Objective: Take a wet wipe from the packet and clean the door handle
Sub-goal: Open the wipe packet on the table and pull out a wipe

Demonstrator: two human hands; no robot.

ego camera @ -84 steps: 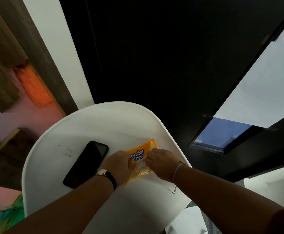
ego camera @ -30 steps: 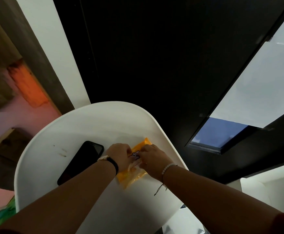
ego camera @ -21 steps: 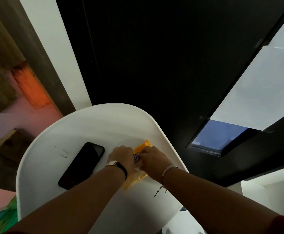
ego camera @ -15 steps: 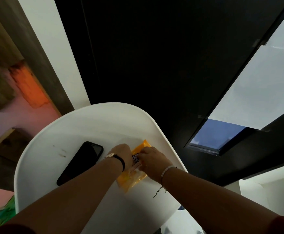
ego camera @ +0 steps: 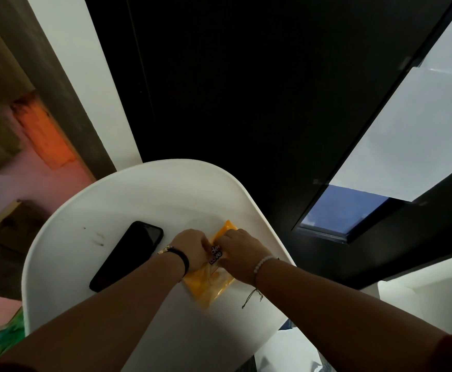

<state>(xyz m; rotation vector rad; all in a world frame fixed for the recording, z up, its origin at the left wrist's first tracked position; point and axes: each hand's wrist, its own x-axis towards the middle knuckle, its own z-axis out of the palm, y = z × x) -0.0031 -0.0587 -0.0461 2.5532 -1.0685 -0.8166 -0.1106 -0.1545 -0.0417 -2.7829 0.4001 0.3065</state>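
An orange wet wipe packet (ego camera: 210, 284) lies flat on the white rounded table (ego camera: 128, 205). My left hand (ego camera: 191, 247) presses on the packet's left side, fingers curled at its label. My right hand (ego camera: 239, 251) pinches at the middle of the packet's top, right beside the left hand's fingers. Both hands cover much of the packet; its near end and far corner stick out. No wipe shows outside the packet. No door handle is visible.
A black phone (ego camera: 128, 255) lies face up on the table left of my hands. A dark door or panel (ego camera: 233, 89) rises behind the table. A white wall strip (ego camera: 85, 76) stands to the left, a bright window (ego camera: 407, 130) to the right.
Both hands have stayed on the packet, shifting slightly; the right hand's fingers have closed in on the label area. The packet and phone have barely moved.
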